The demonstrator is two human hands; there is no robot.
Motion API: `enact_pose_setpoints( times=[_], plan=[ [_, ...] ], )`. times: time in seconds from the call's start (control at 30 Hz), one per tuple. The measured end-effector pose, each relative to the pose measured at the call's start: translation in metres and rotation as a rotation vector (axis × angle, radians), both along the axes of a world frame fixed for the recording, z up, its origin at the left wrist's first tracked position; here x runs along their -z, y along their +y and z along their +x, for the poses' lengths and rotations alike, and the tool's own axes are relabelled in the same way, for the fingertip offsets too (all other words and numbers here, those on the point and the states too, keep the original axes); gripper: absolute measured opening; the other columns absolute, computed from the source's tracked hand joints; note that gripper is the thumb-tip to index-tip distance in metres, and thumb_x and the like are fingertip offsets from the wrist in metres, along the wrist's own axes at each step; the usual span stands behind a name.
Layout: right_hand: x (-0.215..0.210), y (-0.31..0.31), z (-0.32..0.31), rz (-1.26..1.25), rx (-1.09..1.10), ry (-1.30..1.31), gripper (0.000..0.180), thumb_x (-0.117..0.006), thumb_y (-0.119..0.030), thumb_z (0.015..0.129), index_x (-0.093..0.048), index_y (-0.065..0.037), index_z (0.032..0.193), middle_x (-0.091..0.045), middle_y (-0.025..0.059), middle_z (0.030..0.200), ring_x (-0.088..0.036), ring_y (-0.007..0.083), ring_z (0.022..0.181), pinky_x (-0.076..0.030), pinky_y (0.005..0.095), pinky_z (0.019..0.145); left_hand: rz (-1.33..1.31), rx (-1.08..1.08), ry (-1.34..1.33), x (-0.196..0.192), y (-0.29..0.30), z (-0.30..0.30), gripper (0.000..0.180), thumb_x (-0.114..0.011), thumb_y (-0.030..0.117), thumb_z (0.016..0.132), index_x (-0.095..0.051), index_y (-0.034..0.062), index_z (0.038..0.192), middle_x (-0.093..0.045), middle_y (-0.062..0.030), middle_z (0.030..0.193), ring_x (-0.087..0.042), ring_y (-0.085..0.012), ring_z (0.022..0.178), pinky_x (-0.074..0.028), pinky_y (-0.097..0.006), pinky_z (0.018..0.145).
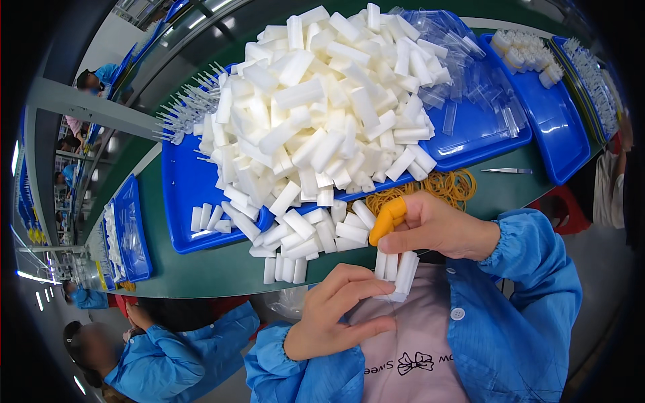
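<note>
Pinches the top of a small bundle of white pieces [398, 274] with the right hand [437, 225], touches its side with the loosely spread left hand [342, 305], past the near edge of the green table [181, 277]. Could drop pieces by slackening that pinch, or dislodge the heap [316, 114] by brushing it.

Held white pieces [407, 274]: partly hidden | wearer's jacket [484, 342]: cut off below

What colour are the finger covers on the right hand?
Yellow-orange finger covers on the right hand; best seen in the head view.
</note>
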State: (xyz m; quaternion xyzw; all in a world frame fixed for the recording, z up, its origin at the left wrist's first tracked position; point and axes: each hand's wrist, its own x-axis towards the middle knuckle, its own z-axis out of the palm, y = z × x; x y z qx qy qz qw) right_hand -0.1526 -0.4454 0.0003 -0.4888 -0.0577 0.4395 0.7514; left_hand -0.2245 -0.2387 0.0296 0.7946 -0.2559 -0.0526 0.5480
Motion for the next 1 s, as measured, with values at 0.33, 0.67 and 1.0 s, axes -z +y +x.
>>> enact_pose_setpoints(
  times=[0.33, 0.67, 1.0],
  plan=[
    [0.000, 0.001, -0.001, -0.021, 0.007, 0.033, 0.019, -0.068, -0.011, 0.082, -0.064, -0.001, 0.098, -0.065, 0.0027, 0.088, -0.060, 0.0064, 0.078, -0.047, 0.0199, 0.070, 0.065, -0.081, -0.123, 0.012, -0.001, -0.006, 0.030, -0.077, 0.005, 0.064, -0.069, 0.0064, 0.093, -0.060, -0.0067, 0.086, -0.060, -0.0181, 0.067, -0.048, -0.026, 0.055],
    [0.002, 0.003, -0.003, -0.036, -0.013, -0.015, 0.018, -0.067, -0.012, 0.084, -0.064, 0.000, 0.097, -0.065, 0.0020, 0.085, -0.059, 0.0058, 0.078, -0.046, 0.0195, 0.069, 0.116, -0.112, -0.338, 0.009, -0.008, -0.007, 0.031, -0.082, 0.014, 0.058, -0.069, 0.0067, 0.085, -0.061, -0.0058, 0.078, -0.062, -0.0192, 0.064, -0.049, -0.027, 0.052],
    [-0.012, 0.004, -0.003, -0.051, 0.044, 0.039, 0.018, -0.067, -0.010, 0.083, -0.062, -0.001, 0.098, -0.065, 0.0036, 0.087, -0.060, 0.0072, 0.077, -0.049, 0.0213, 0.069, -0.416, -0.305, 0.254, 0.022, -0.004, -0.021, 0.027, -0.078, 0.004, 0.068, -0.065, 0.0008, 0.091, -0.065, -0.0116, 0.090, -0.063, -0.0209, 0.082, -0.049, -0.026, 0.069]
  ],
)
